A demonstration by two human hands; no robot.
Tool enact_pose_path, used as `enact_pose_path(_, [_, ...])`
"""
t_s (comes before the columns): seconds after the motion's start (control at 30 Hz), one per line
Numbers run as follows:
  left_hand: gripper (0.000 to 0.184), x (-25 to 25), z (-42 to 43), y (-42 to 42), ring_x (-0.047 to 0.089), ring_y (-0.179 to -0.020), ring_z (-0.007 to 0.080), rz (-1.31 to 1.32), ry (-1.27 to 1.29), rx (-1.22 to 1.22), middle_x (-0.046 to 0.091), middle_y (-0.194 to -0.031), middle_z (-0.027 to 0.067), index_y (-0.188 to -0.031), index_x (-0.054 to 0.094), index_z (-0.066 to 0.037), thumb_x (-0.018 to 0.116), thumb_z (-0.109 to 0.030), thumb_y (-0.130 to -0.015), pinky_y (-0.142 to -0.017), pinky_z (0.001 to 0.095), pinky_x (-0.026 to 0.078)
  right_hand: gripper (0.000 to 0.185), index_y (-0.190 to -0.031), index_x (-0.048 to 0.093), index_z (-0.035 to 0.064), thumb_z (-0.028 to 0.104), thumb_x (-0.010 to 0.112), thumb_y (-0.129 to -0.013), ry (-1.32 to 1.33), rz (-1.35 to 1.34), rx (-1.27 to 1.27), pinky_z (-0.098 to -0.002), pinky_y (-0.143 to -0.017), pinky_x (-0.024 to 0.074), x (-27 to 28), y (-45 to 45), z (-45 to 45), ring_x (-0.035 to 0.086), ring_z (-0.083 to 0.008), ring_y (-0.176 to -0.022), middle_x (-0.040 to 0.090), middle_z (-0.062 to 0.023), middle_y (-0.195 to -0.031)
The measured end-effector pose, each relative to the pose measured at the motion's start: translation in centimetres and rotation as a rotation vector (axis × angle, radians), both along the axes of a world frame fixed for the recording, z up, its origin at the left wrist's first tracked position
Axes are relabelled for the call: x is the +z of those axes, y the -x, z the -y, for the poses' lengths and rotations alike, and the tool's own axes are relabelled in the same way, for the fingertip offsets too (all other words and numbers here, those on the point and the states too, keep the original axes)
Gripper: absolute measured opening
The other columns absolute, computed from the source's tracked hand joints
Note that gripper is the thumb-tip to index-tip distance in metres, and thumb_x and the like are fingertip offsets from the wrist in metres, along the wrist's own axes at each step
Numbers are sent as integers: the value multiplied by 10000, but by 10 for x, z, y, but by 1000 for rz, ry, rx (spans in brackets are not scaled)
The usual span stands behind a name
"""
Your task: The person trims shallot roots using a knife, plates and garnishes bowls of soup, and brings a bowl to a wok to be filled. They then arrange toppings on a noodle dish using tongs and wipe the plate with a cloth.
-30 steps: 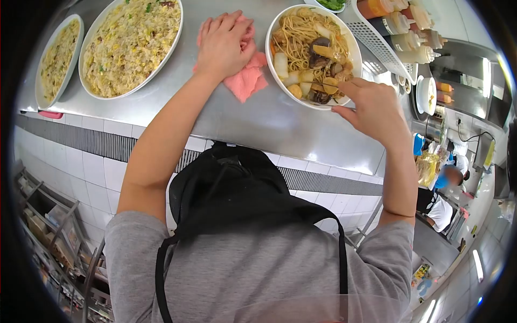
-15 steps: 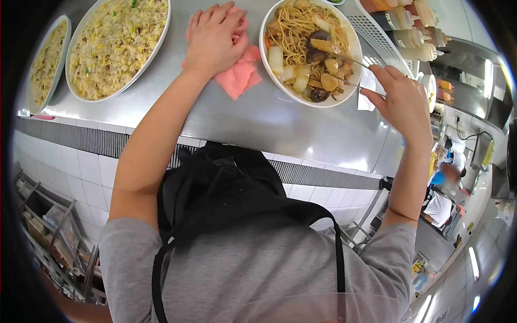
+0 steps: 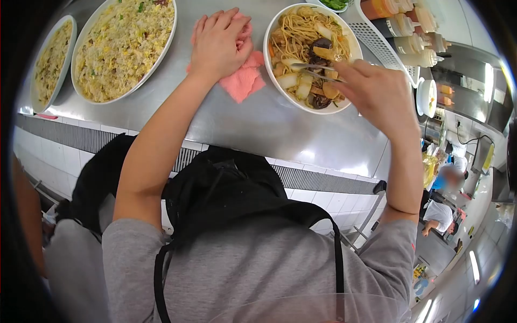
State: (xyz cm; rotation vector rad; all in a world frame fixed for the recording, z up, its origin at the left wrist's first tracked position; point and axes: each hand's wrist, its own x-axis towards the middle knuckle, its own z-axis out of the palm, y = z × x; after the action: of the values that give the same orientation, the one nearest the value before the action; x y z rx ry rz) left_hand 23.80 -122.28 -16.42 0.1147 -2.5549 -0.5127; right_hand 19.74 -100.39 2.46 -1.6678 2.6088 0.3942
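My left hand (image 3: pixel 219 46) presses down on a bunched pink cloth (image 3: pixel 242 85) on the steel counter, its fingers curled over the folds. On the right, my right hand (image 3: pixel 371 91) grips slim metal tongs (image 3: pixel 315 69), whose tips reach over the noodles. The white bowl (image 3: pixel 323 111) beneath them holds stir-fried noodles (image 3: pixel 299 27) with pale vegetable pieces, dark mushrooms and brown slices. Where exactly the tong tips touch the food is hard to make out.
Two white dishes of fried rice (image 3: pixel 124 51) (image 3: pixel 53 62) stand at the left. A white perforated basket (image 3: pixel 379 46) with several sauce bottles (image 3: pixel 409 46) is at the right, beside a small white bowl (image 3: pixel 428 98). Chopped greens (image 3: pixel 335 4) sit behind the noodles. A co-worker (image 3: pixel 72 258) stands close at left.
My right hand and the tongs have moved left, further over the noodle bowl. My left hand stays on the cloth. A co-worker has come into view at the left.
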Motion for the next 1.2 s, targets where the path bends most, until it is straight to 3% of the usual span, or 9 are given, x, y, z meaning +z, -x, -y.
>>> enact_pose_path(0.2, [331,1,0,1,463,-1045,255,-34,-11,-1,510,-1141,54,-1026,564,-155,543,-242,-707,-900,428,334,241,-933,570,107,255,601,-746,-66,-94,-156,-339,-506,429,30,12,-38,557,-243,-615,536,-42,-709])
enact_pose_path(0.33, [267,-11,4,3,491,-977,268,-109,-56,-18,539,-1054,78,-905,573,-114,551,-244,-673,-848,408,362,335,-1022,564,108,259,629,-731,-131,-113,-314,-374,-617,450,26,13,-54,569,-290,-712,572,-81,-842])
enact_pose_path(0.47, [278,-7,1,-2,456,-1028,279,-119,-129,-23,502,-1093,108,-904,581,-111,558,-261,-670,-915,455,306,347,-1072,553,104,245,618,-762,-127,-267,-342,-347,-589,446,29,17,-70,572,-268,-704,573,-76,-865])
enact_pose_path(0.63, [292,-5,-4,-2,453,-1033,284,-132,-144,14,504,-1076,109,-901,586,-111,566,-270,-657,-920,462,305,348,-1079,551,105,239,620,-765,-104,-152,-452,-354,-597,448,32,-5,-44,571,-270,-708,575,-87,-870])
enact_pose_path(0.73, [276,0,10,-5,493,-982,273,-20,-132,-41,544,-1006,102,-880,592,-109,568,-274,-660,-879,434,343,337,-1053,561,101,242,626,-755,118,-156,-90,-361,-589,448,18,-5,-51,567,-274,-687,568,-90,-824])
enact_pose_path(0.8, [233,5,6,4,542,-876,259,87,-111,-62,588,-919,84,-824,600,-102,565,-279,-676,-788,395,389,326,-1016,567,92,251,632,-739,22,-105,-234,-365,-573,448,19,-17,-41,568,-273,-665,559,-84,-777])
enact_pose_path(0.87, [249,-6,5,5,522,-926,263,-134,-62,-68,569,-1011,79,-879,591,-97,537,-270,-709,-827,403,379,321,-997,566,84,250,631,-730,-52,-17,-281,-359,-553,446,20,-23,-34,573,-262,-645,555,-76,-762])
enact_pose_path(0.97, [327,2,-1,-1,461,-1059,249,-17,0,11,505,-1156,70,-1035,569,-149,526,-253,-728,-918,411,328,306,-974,558,81,250,626,-728,-66,12,-280,-348,-541,451,18,-33,-37,578,-242,-630,558,-66,-767])
enact_pose_path(1.2, [352,0,-1,3,431,-1089,278,-22,-48,-22,487,-1179,87,-1037,574,-135,545,-251,-706,-975,468,253,247,-889,545,63,205,621,-703,-36,7,-122,-305,-490,465,-7,-29,-22,594,-195,-596,557,-32,-750])
